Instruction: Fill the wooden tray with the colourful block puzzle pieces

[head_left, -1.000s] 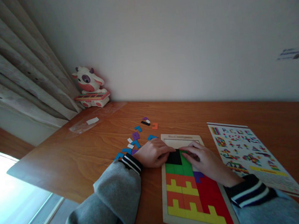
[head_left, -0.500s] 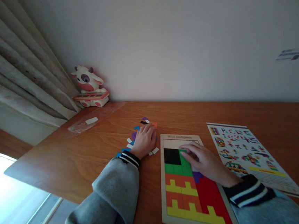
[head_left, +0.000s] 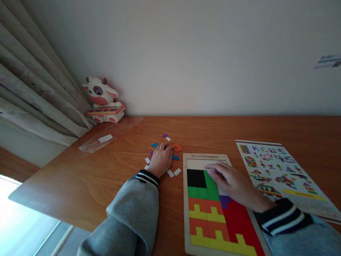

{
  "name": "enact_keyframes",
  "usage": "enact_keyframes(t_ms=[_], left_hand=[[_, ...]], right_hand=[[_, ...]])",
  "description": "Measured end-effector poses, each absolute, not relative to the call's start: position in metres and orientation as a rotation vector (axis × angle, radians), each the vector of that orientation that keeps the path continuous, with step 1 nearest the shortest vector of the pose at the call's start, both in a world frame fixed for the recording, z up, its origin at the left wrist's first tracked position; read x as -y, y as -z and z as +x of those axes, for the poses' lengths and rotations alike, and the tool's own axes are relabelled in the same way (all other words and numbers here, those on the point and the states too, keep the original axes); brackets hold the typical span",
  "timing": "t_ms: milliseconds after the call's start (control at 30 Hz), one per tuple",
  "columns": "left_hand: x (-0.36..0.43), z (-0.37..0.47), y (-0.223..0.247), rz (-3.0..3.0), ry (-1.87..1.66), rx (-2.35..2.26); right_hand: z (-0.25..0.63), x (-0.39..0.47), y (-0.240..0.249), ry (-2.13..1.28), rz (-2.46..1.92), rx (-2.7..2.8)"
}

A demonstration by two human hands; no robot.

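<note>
My left hand (head_left: 162, 160) reaches over a scatter of flat puzzle pieces, its fingers bent down among them; what is under the fingertips is hidden. An orange piece (head_left: 177, 147) and a blue piece (head_left: 175, 158) lie just right of it, white pieces (head_left: 177, 171) nearer to me. My right hand (head_left: 231, 182) rests over the upper right of a wooden puzzle board (head_left: 185, 206), fingers loosely bent, thumb and forefinger slightly apart with nothing visible between them. Close to its fingertips sit green pieces (head_left: 211, 190) and a black block (head_left: 196, 179). Orange, yellow, red and purple pieces fill lower rows.
A printed pattern sheet (head_left: 285, 177) lies right of the board. Farther back on the left are a clear plastic bag (head_left: 90, 146) and a cow-shaped toy keyboard (head_left: 104, 100) near the curtain (head_left: 25, 77). The wall (head_left: 200, 53) rises behind the desk (head_left: 125, 156).
My left hand has shifted slightly left among the loose pieces, uncovering more of the blue and white ones. A black piece seen beyond its fingers has gone from sight. My right hand stays nearly still.
</note>
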State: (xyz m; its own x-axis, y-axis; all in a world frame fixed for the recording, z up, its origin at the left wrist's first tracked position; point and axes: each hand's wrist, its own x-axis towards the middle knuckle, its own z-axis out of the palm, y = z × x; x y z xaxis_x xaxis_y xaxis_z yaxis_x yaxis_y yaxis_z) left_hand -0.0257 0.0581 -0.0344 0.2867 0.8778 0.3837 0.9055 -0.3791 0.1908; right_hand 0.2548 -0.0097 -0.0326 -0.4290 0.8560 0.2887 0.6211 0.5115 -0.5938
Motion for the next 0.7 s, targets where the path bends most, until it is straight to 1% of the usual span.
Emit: enact_keyframes(t_ms=[100,433,700], left_hand=[[-0.061,-0.032,0.036,-2.464,0.712,1.701],[-0.06,-0.054,0.026,-2.679,0.685,1.53],[-0.061,-0.058,0.028,-2.585,0.641,1.571]], right_hand=[[0.254,0.01,0.031,-0.534,-1.2,2.193],[0.254,0.012,0.027,-0.557,-1.24,2.165],[0.253,0.013,0.025,-0.56,-1.229,2.16]])
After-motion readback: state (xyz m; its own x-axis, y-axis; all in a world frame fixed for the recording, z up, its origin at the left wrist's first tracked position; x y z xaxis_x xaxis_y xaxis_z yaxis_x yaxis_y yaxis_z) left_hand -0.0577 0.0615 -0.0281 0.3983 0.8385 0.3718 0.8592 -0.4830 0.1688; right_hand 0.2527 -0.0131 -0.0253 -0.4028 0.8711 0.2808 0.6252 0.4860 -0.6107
